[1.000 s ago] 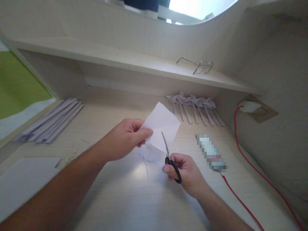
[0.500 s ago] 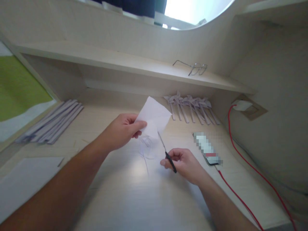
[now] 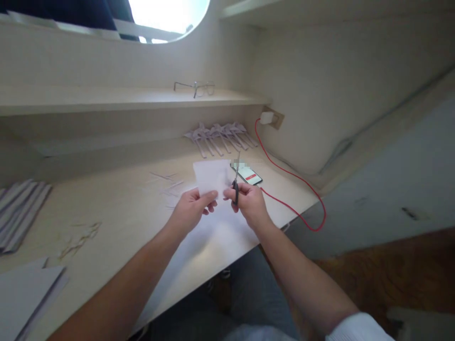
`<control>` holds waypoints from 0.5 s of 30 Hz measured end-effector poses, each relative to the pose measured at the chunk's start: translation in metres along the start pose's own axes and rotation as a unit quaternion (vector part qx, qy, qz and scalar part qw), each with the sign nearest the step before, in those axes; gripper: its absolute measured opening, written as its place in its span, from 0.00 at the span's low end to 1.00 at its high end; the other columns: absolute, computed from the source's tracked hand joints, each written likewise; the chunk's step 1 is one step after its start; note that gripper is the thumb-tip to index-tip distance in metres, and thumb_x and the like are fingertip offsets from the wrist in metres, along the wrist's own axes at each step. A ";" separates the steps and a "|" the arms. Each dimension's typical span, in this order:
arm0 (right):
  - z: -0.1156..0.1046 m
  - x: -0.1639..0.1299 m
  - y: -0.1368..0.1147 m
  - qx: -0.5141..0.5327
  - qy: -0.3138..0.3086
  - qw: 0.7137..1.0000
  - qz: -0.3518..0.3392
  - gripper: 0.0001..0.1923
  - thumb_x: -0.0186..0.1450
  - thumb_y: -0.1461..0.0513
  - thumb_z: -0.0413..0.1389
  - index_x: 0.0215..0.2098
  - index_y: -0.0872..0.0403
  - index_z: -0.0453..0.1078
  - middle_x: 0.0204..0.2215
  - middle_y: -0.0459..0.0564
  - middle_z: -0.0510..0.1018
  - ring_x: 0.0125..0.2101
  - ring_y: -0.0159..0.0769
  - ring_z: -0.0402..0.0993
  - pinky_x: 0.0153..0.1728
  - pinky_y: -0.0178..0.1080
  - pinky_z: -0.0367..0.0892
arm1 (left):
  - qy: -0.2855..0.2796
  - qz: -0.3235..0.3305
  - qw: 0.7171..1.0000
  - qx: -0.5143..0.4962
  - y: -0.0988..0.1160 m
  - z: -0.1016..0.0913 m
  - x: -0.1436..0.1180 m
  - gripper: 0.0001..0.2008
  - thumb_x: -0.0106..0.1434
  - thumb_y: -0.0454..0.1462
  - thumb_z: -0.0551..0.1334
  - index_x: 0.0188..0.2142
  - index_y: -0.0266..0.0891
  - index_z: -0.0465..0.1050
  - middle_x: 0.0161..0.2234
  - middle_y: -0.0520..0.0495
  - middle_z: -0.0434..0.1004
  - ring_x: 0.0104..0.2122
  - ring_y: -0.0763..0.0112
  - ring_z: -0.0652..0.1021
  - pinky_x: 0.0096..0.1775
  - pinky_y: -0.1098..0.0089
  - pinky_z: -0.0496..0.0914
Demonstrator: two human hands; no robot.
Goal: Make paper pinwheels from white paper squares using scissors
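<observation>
While your left hand [image 3: 192, 210] pinches the lower edge of the white paper sheet [image 3: 212, 176] at frame centre, your right hand [image 3: 249, 201] is closed around the scissors [image 3: 235, 179], blades pointing up along the sheet's right edge. Can't tell if the blades are parted. Just right of the sheet, a phone [image 3: 249, 174] lies on the desk [image 3: 117, 208], red cable [image 3: 295, 189] running to the wall plug. Folded paper pieces [image 3: 220, 135] sit upper centre, glasses [image 3: 195, 87] on the shelf above, paper strips [image 3: 17, 210] far left, paper stack [image 3: 24, 293] lower left.
</observation>
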State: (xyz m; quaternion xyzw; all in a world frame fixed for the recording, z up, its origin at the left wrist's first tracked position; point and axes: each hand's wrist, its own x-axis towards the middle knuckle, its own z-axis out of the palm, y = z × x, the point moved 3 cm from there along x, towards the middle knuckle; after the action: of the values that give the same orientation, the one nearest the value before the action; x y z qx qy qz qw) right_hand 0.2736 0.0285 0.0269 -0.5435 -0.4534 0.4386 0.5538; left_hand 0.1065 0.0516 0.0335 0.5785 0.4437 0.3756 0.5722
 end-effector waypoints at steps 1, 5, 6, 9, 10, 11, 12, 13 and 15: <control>-0.007 -0.005 -0.003 -0.013 -0.015 1.000 0.000 0.14 0.54 0.53 0.65 0.27 0.57 0.74 0.20 0.45 0.77 0.15 0.26 0.63 0.16 0.33 0.58 | 0.006 0.003 1.000 0.004 0.000 0.003 -0.008 0.19 0.56 0.49 0.70 0.34 0.34 0.76 0.29 0.47 0.79 0.27 0.69 0.76 0.31 0.69 0.69; -0.025 -0.013 -0.018 -0.079 -0.139 0.987 -0.011 0.10 0.52 0.59 0.66 0.24 0.57 0.74 0.18 0.43 0.75 0.15 0.26 0.64 0.17 0.31 0.58 | 0.122 0.057 0.991 0.012 0.000 -0.014 -0.043 0.33 0.51 0.45 0.75 0.54 0.37 0.71 0.49 0.40 0.80 0.44 0.62 0.79 0.42 0.67 0.72; -0.025 -0.012 -0.021 -0.096 -0.178 0.979 -0.017 0.09 0.52 0.59 0.66 0.24 0.57 0.74 0.17 0.43 0.75 0.15 0.25 0.64 0.17 0.31 0.57 | 0.138 0.068 0.988 0.015 -0.001 -0.020 -0.052 0.34 0.50 0.44 0.75 0.55 0.37 0.70 0.53 0.39 0.78 0.48 0.60 0.78 0.46 0.66 0.72; -0.015 -0.007 -0.023 -0.143 -0.295 0.944 -0.039 0.06 0.52 0.62 0.65 0.23 0.58 0.76 0.15 0.41 0.72 0.15 0.25 0.63 0.17 0.30 0.54 | 0.066 0.036 0.997 0.006 -0.008 -0.030 -0.076 0.28 0.55 0.45 0.73 0.52 0.37 0.75 0.51 0.40 0.80 0.48 0.58 0.79 0.49 0.65 0.71; -0.010 -0.005 -0.022 -0.155 -0.325 0.932 -0.047 0.05 0.52 0.63 0.65 0.23 0.58 0.76 0.14 0.41 0.72 0.16 0.25 0.63 0.17 0.30 0.54 | 0.038 0.018 0.999 0.013 -0.011 -0.031 -0.083 0.24 0.56 0.46 0.72 0.49 0.36 0.77 0.47 0.41 0.82 0.45 0.58 0.80 0.48 0.65 0.71; -0.004 -0.004 -0.020 -0.164 -0.350 0.921 -0.056 0.04 0.52 0.63 0.64 0.23 0.58 0.76 0.14 0.41 0.71 0.16 0.25 0.63 0.17 0.30 0.54 | 0.022 0.002 0.999 0.026 -0.014 -0.031 -0.088 0.22 0.57 0.47 0.71 0.46 0.35 0.79 0.42 0.43 0.84 0.42 0.58 0.81 0.46 0.65 0.71; 0.002 -0.003 -0.018 -0.172 -0.369 0.911 -0.064 0.04 0.52 0.63 0.64 0.23 0.58 0.76 0.14 0.40 0.71 0.16 0.25 0.63 0.17 0.30 0.53 | 0.022 -0.010 0.999 0.044 -0.016 -0.031 -0.093 0.21 0.57 0.48 0.70 0.42 0.34 0.80 0.38 0.44 0.84 0.39 0.58 0.81 0.44 0.65 0.71; 0.007 -0.003 -0.015 -0.178 -0.385 0.903 -0.071 0.04 0.53 0.63 0.64 0.24 0.58 0.76 0.14 0.40 0.70 0.16 0.25 0.63 0.17 0.30 0.53 | 0.032 -0.020 0.997 0.061 -0.018 -0.031 -0.096 0.20 0.56 0.48 0.70 0.39 0.34 0.80 0.36 0.44 0.84 0.37 0.59 0.80 0.41 0.66 0.71; 0.017 -0.003 -0.010 -0.189 -0.411 0.888 -0.082 0.05 0.54 0.63 0.63 0.24 0.57 0.75 0.14 0.40 0.70 0.16 0.26 0.63 0.18 0.30 0.53 | 0.058 -0.035 0.994 0.083 -0.021 -0.032 -0.099 0.18 0.55 0.47 0.71 0.37 0.34 0.81 0.33 0.46 0.83 0.33 0.61 0.80 0.38 0.67 0.69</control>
State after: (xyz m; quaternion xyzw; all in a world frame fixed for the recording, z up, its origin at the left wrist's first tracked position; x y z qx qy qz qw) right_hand 0.2567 0.0291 0.0371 -0.3696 -0.7577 0.4818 0.2390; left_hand 0.0422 -0.0326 0.0222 0.5856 0.5257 0.3500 0.5082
